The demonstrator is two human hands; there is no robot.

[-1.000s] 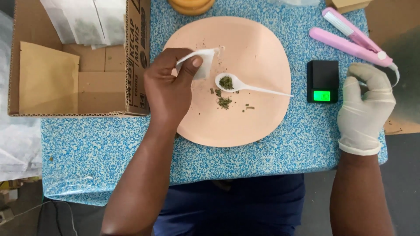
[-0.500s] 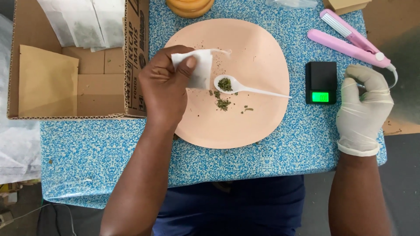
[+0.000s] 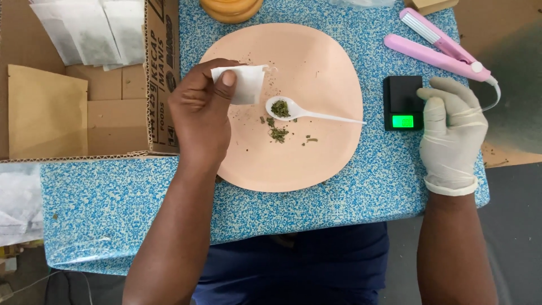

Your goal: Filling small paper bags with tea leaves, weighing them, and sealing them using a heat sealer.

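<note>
White paper sachet is pinched by left hand, just left of spoon, handle pointing right; gloved right hand rests loosely beside scale, ungrasping.

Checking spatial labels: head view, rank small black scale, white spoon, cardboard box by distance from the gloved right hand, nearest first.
1. Small black scale: touching the gloved right hand, at its fingers' inner side.
2. White spoon: on the peach plate, toward the middle of the table, handle tip pointing at the scale.
3. Cardboard box: far side, beyond the left hand, which holds a white paper pouch.
</note>
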